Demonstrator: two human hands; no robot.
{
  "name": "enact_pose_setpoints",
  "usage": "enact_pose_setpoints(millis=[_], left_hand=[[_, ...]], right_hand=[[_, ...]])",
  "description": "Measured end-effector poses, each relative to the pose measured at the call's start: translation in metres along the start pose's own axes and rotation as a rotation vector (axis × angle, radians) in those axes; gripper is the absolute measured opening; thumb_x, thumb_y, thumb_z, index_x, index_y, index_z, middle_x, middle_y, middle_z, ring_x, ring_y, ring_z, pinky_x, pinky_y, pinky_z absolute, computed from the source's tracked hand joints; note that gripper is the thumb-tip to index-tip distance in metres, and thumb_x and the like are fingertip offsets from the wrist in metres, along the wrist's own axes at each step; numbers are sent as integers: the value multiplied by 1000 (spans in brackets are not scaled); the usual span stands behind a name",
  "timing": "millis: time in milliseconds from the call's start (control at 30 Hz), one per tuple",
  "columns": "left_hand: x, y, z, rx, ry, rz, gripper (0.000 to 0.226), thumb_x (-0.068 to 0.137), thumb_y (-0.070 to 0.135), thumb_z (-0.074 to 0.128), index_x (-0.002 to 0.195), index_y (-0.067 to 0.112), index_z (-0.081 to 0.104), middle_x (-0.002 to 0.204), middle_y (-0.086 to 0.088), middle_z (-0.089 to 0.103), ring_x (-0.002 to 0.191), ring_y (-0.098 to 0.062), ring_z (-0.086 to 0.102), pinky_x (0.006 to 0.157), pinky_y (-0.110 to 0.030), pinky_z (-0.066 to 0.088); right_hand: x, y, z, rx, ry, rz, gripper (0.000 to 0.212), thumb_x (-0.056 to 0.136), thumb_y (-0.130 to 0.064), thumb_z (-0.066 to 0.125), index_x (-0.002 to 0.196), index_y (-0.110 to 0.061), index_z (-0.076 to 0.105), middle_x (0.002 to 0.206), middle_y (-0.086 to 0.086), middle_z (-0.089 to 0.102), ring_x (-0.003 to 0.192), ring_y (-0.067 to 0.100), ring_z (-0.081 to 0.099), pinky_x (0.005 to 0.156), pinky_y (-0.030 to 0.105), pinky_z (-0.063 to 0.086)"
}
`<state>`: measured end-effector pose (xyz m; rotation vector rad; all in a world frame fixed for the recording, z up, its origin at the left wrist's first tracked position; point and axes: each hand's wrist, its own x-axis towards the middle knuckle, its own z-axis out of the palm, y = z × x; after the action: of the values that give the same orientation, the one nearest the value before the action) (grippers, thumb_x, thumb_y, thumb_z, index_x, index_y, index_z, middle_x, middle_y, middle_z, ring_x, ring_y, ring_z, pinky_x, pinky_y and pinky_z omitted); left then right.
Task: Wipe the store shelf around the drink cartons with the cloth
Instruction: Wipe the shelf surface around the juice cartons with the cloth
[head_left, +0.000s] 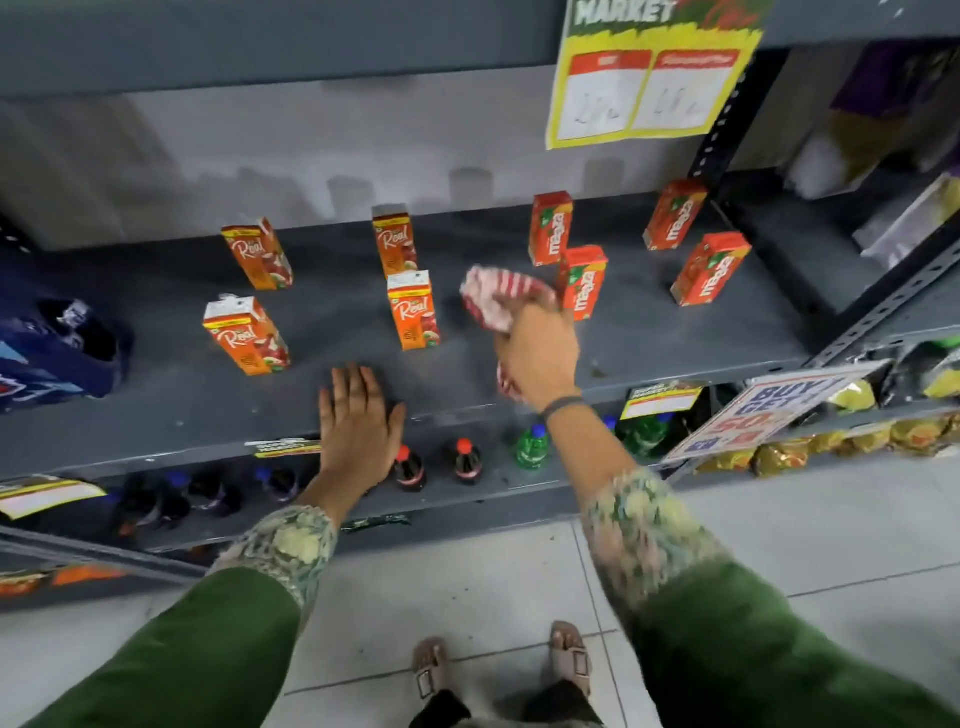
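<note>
A grey metal shelf (332, 395) carries several upright orange drink cartons. Those with white tops stand on the left, one at the front (414, 310). Red-orange ones stand on the right, the nearest (583, 283) just beyond my right hand. My right hand (540, 353) is shut on a bunched red-and-white striped cloth (493, 301), held between those two cartons over the shelf surface. A tail of the cloth hangs below my wrist. My left hand (358, 421) rests flat, fingers spread, on the shelf's front edge.
A dark blue pack (52, 353) sits at the shelf's left end. Bottles (465, 460) stand on the lower shelf. A yellow price sign (649, 73) hangs from the shelf above, and a promo sign (769, 410) juts out at the right. A perforated upright (727, 119) bounds the bay.
</note>
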<state>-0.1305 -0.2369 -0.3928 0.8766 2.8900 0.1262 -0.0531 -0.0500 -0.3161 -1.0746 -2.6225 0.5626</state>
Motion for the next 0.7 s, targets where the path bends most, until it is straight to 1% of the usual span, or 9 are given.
enact_pose_setpoints(millis=[67, 100, 167, 267, 300, 400, 533, 633, 700], left_hand=[[1, -1, 0, -18, 0, 14, 72, 93, 44, 22, 145, -5, 13, 155, -24, 14, 145, -39, 4, 118, -50, 3], [2, -2, 0, -25, -5, 20, 73, 93, 46, 19, 145, -5, 12, 155, -24, 13, 145, -38, 3, 118, -50, 3], [3, -4, 0, -21, -25, 35, 72, 95, 46, 20, 146, -4, 9, 156, -23, 9, 146, -37, 0, 118, -49, 3], [5, -6, 0, -26, -50, 31, 69, 97, 42, 24, 147, -1, 3, 158, -20, 2, 146, -35, -5, 119, -47, 0], [5, -5, -1, -31, -52, 33, 69, 97, 42, 23, 147, -1, 2, 158, -19, 1, 146, -35, -5, 119, -47, 0], [5, -6, -2, -54, -67, 34, 69, 97, 42, 23, 147, 0, 2, 158, -19, -2, 146, -34, -7, 119, -46, -1], [6, -5, -2, -62, -76, 26, 68, 97, 42, 22, 147, 1, 0, 158, -17, -5, 146, -32, -10, 119, -45, -4], [6, -5, 0, -49, -90, 19, 67, 97, 41, 20, 148, 2, 0, 158, -17, -7, 146, -31, -11, 119, -44, -5], [5, -5, -1, -42, -87, 18, 67, 97, 41, 20, 148, 1, 0, 158, -17, -6, 146, -31, -11, 119, -44, -5]], right_hand=[[30, -19, -3, -63, 37, -5, 46, 89, -11, 50, 131, -28, 54, 141, 11, 45, 124, 41, 41, 97, 45, 47], [45, -28, -2, -105, -5, -8, 50, 90, -8, 48, 134, -30, 50, 143, 11, 42, 128, 43, 36, 99, 48, 46], [71, -37, 10, -209, -151, -30, 50, 93, -13, 45, 140, -30, 43, 148, 12, 35, 134, 43, 29, 102, 52, 41], [84, -25, 29, -322, -391, -43, 50, 97, -35, 37, 146, -26, 35, 155, 10, 25, 139, 39, 24, 109, 52, 32], [81, -19, 33, -355, -432, -68, 49, 98, -34, 35, 147, -28, 33, 156, 10, 23, 140, 40, 24, 110, 52, 31], [46, -9, 36, -437, -402, -187, 50, 97, -18, 37, 143, -38, 36, 152, 13, 26, 131, 45, 32, 103, 53, 41], [-27, -3, 29, -352, -363, -203, 54, 93, -13, 41, 140, -40, 41, 147, 13, 31, 121, 43, 39, 93, 46, 47], [-68, 2, 23, -254, -392, -259, 54, 89, -12, 45, 136, -38, 49, 141, 11, 39, 119, 41, 43, 96, 46, 49], [-74, 13, 17, -186, -290, -195, 50, 88, -14, 47, 135, -30, 53, 139, 7, 43, 117, 36, 44, 94, 42, 50]])
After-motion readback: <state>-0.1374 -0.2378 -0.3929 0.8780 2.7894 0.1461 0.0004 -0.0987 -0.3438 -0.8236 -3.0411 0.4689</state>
